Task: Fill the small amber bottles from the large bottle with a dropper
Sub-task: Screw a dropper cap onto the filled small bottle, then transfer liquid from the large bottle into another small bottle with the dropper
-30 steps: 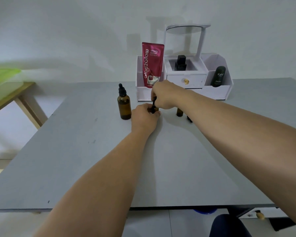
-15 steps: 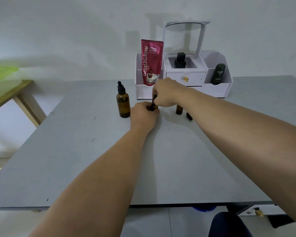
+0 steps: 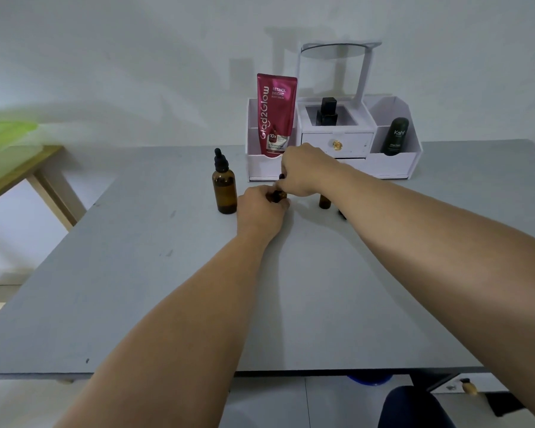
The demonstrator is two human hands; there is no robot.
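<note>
The large amber bottle with a black dropper top stands upright on the grey table. Just right of it, my left hand grips a small amber bottle, mostly hidden by my fingers. My right hand is directly above it and pinches a small black cap or dropper top at the bottle's mouth. A second small amber bottle stands uncapped behind my right forearm, with a small black cap lying beside it.
A white cosmetics organiser stands at the back of the table, holding a red tube, a black bottle and a dark green bottle. A wooden table stands at the left.
Both hands have stayed together over the small bottle; the right hand's fingers shift slightly at its top. Otherwise only the camera view moved a little.
</note>
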